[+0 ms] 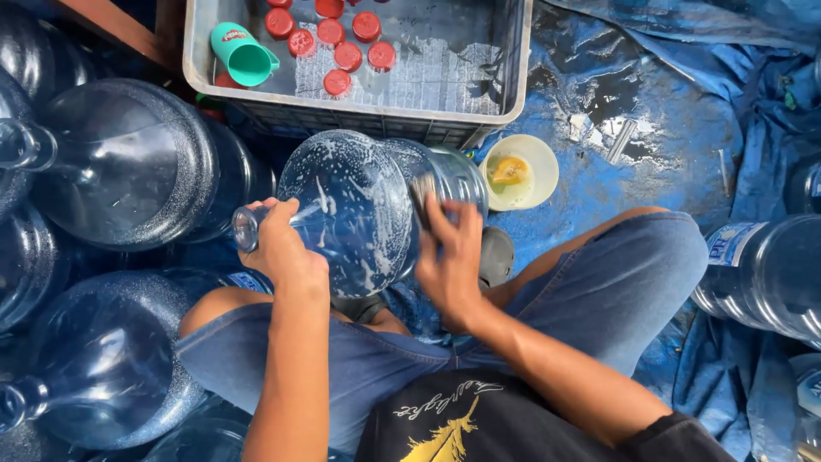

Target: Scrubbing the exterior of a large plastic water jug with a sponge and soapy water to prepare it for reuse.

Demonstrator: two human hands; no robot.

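A large clear blue water jug [363, 205], streaked with white soap foam, lies on its side in front of my knees. My left hand [282, 248] grips its neck near the open mouth. My right hand [449, 257] presses a dark scrubbing pad [421, 192] against the jug's side. The pad is mostly hidden by my fingers.
A grey plastic crate [513, 77] ahead holds several red caps [348, 56], a teal cup [244, 56] and soapy water. A small cream bowl [522, 171] with an orange lump sits on the wet blue tarp [667, 128]. More jugs lie at left [128, 162] and right [770, 274].
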